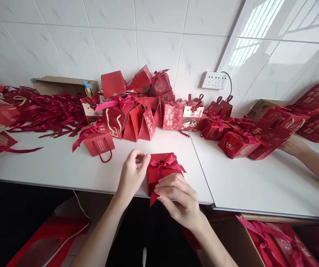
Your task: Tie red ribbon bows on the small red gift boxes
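Note:
A red gift box (151, 178) stands at the table's front edge, with a dark red ribbon bow (166, 164) tied across its top. My left hand (133, 174) is at the box's left side, thumb and curled fingers closed at the bow's left loop. Over the front of the box, my right hand (180, 198) pinches the ribbon between thumb and fingers, and a pointed ribbon tail hangs below the fingertips. Part of the box is hidden behind my right hand. A small red box with a rope handle (99, 142) sits beyond my left hand.
Red gift boxes (173, 115) crowd the back of the white table (115, 170). Loose ribbons (56, 111) lie heaped at left before a cardboard box (67, 85). Other people's hands (294, 145) show at both sides. Below right, a carton (231, 237) holds ribboned boxes.

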A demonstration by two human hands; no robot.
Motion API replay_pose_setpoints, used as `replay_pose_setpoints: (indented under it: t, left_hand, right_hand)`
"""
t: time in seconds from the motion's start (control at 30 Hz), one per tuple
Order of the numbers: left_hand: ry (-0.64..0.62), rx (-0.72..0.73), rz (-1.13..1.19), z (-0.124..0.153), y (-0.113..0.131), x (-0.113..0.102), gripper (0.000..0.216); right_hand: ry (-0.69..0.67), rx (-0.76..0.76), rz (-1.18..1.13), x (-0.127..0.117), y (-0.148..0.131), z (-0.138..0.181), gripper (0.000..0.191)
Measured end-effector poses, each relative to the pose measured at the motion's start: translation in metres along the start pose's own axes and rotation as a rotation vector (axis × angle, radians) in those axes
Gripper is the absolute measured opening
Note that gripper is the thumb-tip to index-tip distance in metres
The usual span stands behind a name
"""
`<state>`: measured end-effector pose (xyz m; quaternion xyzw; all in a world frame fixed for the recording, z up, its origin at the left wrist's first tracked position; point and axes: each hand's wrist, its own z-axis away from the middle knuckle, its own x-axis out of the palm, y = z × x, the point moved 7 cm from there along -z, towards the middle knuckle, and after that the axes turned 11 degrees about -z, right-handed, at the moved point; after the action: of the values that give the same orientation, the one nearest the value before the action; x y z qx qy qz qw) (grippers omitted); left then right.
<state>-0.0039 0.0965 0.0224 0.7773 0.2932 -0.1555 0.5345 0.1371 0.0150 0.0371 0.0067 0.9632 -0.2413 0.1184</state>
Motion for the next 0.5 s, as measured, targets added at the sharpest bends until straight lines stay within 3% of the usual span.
replay_pose_setpoints:
  t: [0.07,0.17,0.27,0.5]
  left_hand:
    - [-0.003,0.152,-0.072,0.0,0.021,-0.007,0.015]
    - [-0.199,0.318,-0.187,0.002,0.042,0.002,0.014]
    - [-0.304,0.316,-0.242,0.001,0.042,0.012,0.008]
    - [-0.297,0.243,-0.211,-0.005,0.032,0.019,0.007]
  right_hand:
    - [-0.015,0.01,0.022,0.001,0.0,0.0,0.012]
    - [-0.019,0.004,0.026,0.003,0.0,0.0,0.012]
    - [-0.025,0.008,0.018,0.003,-0.001,0.0,0.012]
    - [-0.03,-0.01,-0.013,0.006,-0.003,0.002,0.012]
